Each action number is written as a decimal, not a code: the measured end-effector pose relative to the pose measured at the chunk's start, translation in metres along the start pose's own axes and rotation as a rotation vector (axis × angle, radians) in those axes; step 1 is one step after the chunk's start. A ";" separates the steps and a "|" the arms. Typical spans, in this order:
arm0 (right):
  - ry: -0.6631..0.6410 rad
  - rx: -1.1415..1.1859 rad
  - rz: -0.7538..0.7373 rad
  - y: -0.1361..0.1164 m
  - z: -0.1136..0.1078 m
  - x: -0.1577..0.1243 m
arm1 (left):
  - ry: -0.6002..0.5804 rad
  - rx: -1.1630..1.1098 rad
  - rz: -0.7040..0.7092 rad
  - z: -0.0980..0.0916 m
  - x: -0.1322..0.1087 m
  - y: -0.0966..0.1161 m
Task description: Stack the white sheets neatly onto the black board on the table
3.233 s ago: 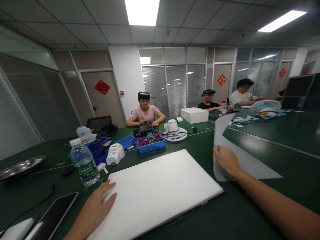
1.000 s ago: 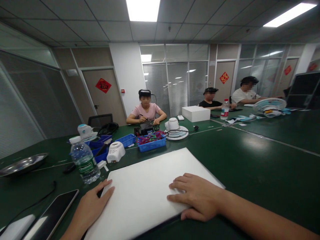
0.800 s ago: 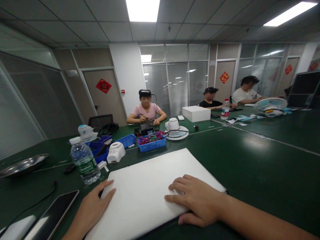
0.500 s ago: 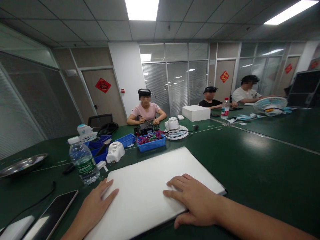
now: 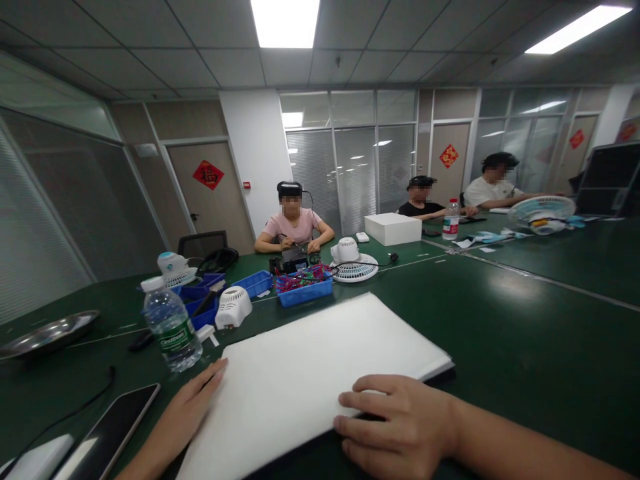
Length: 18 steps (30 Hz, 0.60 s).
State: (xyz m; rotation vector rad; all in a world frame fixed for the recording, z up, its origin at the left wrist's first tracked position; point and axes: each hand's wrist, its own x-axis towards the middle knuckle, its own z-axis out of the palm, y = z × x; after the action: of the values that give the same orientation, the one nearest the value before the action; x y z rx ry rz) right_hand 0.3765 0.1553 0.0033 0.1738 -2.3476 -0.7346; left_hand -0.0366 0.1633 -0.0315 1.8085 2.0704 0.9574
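Observation:
A large white sheet, or a stack of sheets (image 5: 310, 373), lies in front of me on a thin dark-edged base. Along its left edge rests my left hand (image 5: 193, 407), fingers stretched out and close together, pressing the side of the paper. My right hand (image 5: 400, 423) is at the near right edge, its slightly bent fingers apart; the upper ones lie over the paper and the lower ones hang just off it. The right thumb is not clearly visible. Neither hand grips anything that I can see.
On the green table (image 5: 540, 347) stand a water bottle (image 5: 173, 327), a phone (image 5: 107, 433) and a metal tray (image 5: 50, 333). Beyond are a white fan housing (image 5: 233, 307), a blue bin of wires (image 5: 306, 293) and a white box (image 5: 393, 229). A person (image 5: 294, 227) sits opposite; two more sit right.
My right hand has slid back toward me, from lying on the paper to its near right edge. My left fingers have drawn together along the left edge.

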 end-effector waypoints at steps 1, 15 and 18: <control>0.017 -0.024 -0.008 0.003 -0.003 -0.001 | -0.024 -0.040 -0.010 -0.002 0.001 -0.002; -0.173 -0.079 0.068 0.025 -0.021 -0.012 | -0.146 0.156 0.317 -0.010 -0.017 -0.013; -0.109 -0.046 0.164 0.023 -0.010 -0.020 | -0.123 0.137 0.361 -0.012 -0.020 -0.011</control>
State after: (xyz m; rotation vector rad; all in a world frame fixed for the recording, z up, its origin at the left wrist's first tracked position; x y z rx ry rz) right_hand 0.3999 0.1758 0.0115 -0.0800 -2.4103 -0.7324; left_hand -0.0481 0.1398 -0.0343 2.3040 1.8113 0.7734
